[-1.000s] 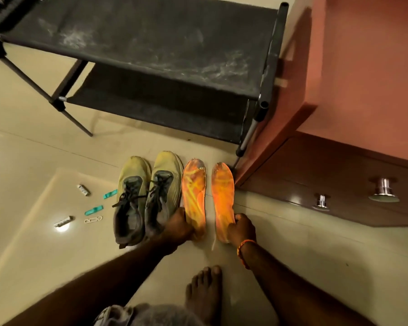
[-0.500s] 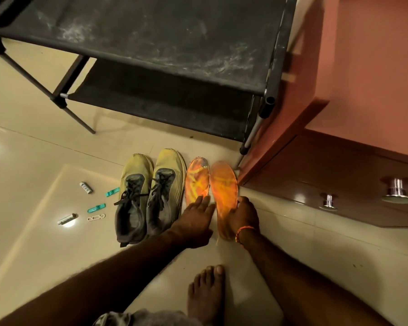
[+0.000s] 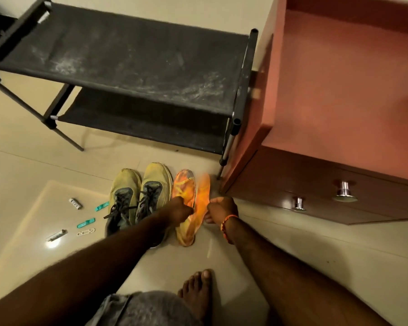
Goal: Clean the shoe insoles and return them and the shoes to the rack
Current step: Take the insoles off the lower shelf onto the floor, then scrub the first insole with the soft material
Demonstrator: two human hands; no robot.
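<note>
Two yellow-green shoes (image 3: 121, 198) (image 3: 154, 191) with dark laces stand side by side on the floor in front of the black rack (image 3: 127, 57). Right of them lie two orange insoles. My left hand (image 3: 179, 210) has its fingers curled on the middle of the left insole (image 3: 184, 184), which lies flat. My right hand (image 3: 222, 208) grips the right insole (image 3: 204, 189) at its edge; this insole is blurred, tilted up and leaning against the left one.
The rack has two dusty fabric shelves with nothing on them. A reddish-brown cabinet (image 3: 327, 95) with metal drawer knobs (image 3: 344, 189) stands close on the right. Several small items (image 3: 85, 223) lie on the floor at the left. My bare foot (image 3: 198, 292) is below the insoles.
My left hand went from lying flat on the left insole to curling on it. My right hand has lifted and tilted the right insole toward the left one.
</note>
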